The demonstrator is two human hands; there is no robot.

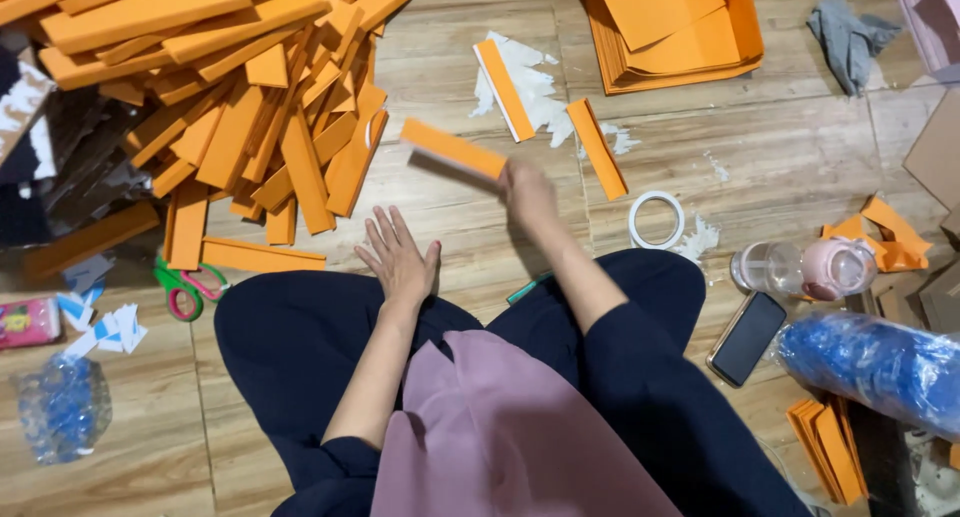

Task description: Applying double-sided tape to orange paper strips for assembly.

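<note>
The right hand [528, 192] is lifted over the middle of the wooden floor [780, 157], closed around one end of an orange foam strip [452, 150] whose free end points toward the pile of orange strips [230, 87] at the floor's far-left corner; hand and strip are both blurred, so how firmly the fingers pinch cannot be told; gripped only at its end, the strip could slip out or swing wide and, by my judgement, land short of the pile or knock loose strips off its near edge; the left hand [398, 257] lies flat on the floor just ahead of the knees, fingers spread, holding nothing; it sits near the pile's edge, where a sliding strip could catch it; a roll of tape [656, 220] and white paper scraps [530, 82] lie to the right, two more strips beside them; green-handled scissors [183, 287] rest toward the left edge
</note>
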